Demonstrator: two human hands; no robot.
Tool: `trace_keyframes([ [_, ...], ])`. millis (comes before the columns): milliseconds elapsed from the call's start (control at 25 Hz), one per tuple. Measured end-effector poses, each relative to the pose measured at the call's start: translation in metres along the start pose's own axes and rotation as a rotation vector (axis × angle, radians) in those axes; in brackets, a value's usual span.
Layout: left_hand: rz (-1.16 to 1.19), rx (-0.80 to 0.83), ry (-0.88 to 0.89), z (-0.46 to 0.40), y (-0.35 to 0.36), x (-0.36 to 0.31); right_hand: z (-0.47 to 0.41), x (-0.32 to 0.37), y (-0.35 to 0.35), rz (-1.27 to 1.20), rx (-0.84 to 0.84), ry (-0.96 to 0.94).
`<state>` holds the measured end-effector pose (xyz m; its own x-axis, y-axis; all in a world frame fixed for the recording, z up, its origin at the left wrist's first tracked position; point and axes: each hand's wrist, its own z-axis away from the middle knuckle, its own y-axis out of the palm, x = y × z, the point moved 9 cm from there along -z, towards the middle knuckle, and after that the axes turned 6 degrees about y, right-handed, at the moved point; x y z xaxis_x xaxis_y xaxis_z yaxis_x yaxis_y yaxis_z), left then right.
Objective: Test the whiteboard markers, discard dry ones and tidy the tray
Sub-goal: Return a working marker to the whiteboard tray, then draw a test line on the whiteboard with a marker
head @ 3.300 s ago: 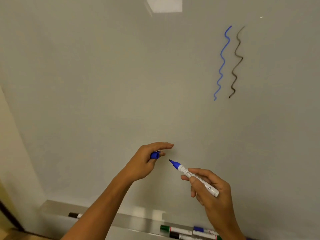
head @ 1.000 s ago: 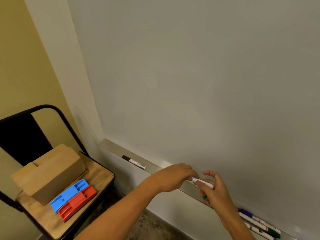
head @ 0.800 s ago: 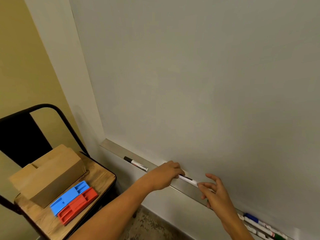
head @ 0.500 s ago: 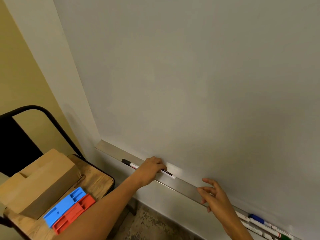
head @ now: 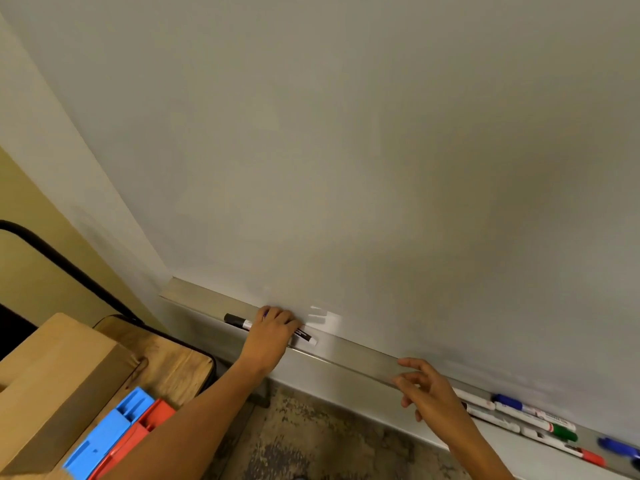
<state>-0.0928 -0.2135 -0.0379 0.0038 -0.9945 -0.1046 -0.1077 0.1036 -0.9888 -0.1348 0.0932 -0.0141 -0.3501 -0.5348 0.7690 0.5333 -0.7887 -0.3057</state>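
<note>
A: Markers first. A black-capped white whiteboard marker (head: pixel 235 320) lies at the left end of the long metal whiteboard tray (head: pixel 346 353), and the left hand (head: pixel 272 332) rests over a second white marker with a dark band (head: pixel 304 337), its fingers curled down on the barrel, right beside the black-capped one.

B: And the right hand (head: pixel 427 393)?

A: Hovering just in front of the tray's middle, fingers apart and loosely bent, holding nothing.

B: Where are the others?

A: A cluster of capped markers in blue, green and red (head: pixel 533 419) sits far along the right end of the tray, well apart from the left pair.

B: So how far along would you say this is?

A: Midway at most, I'd guess. Two markers look grouped on the left (possibly a sorted pile, though I can't tell which kind), and the right cluster seems still to be tested. The pale glossy whiteboard (head: pixel 346 150) shows no strokes in this stretch.

B: Anything for discards?

A: No bin visible. A wooden-seated black-framed chair (head: pixel 173 368) at lower left carries a tan cardboard box (head: pixel 59 386) and blue and red plastic erasers (head: pixel 114 434).
</note>
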Motion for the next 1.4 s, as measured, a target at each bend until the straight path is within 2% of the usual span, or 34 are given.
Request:
trace_keyframes([
  [200, 0.02, -0.024, -0.053, 0.008, 0.007, 0.003, -0.004, -0.018, -0.015, 0.02, -0.047, 0.011],
  [440, 0.139, -0.086, -0.086, 0.008, 0.005, -0.021, 0.006, -0.036, -0.043, 0.012, -0.181, 0.02],
  [720, 0.298, -0.121, -0.085, -0.011, 0.012, -0.122, 0.017, -0.056, -0.11, 0.089, -0.365, -0.028],
  [840, 0.361, -0.108, -0.027, -0.021, 0.012, -0.18, 0.023, -0.073, -0.135, 0.212, -0.42, -0.058],
  [1080, 0.411, -0.079, 0.057, -0.035, 0.022, -0.266, 0.017, -0.1, -0.148, 0.628, -0.388, -0.182],
  [1400, 0.37, -0.075, 0.024, -0.03, 0.021, -0.313, -0.013, -0.104, -0.135, 1.047, -0.318, -0.365],
])
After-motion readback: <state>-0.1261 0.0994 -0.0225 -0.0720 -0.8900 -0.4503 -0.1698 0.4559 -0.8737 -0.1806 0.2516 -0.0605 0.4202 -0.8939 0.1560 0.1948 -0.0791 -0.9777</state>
